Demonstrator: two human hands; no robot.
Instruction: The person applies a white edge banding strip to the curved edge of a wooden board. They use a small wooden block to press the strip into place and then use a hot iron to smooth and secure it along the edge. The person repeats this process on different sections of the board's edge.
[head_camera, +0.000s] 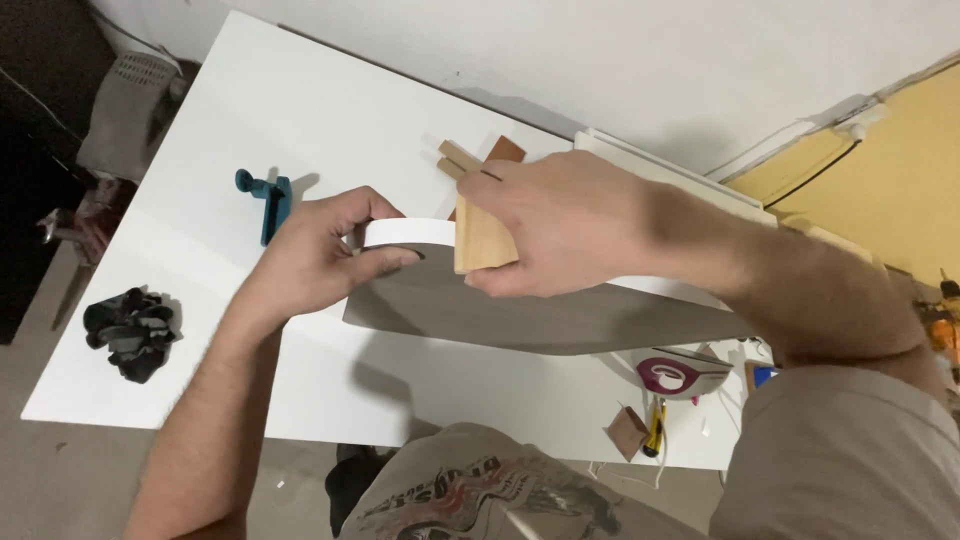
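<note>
My left hand grips the rounded end of a white edging strip pressed along the rim of a grey-brown board that stands on its edge on the white table. My right hand holds a pale wooden block against the board's top edge, just right of the strip. The block's far end shows past my fingers, beside a reddish-brown piece.
A teal clamp lies on the table left of my hands. Crumpled black gloves sit near the left front corner. An iron, a small brown block and a yellow utility knife lie at the right front. White panels lean against the wall.
</note>
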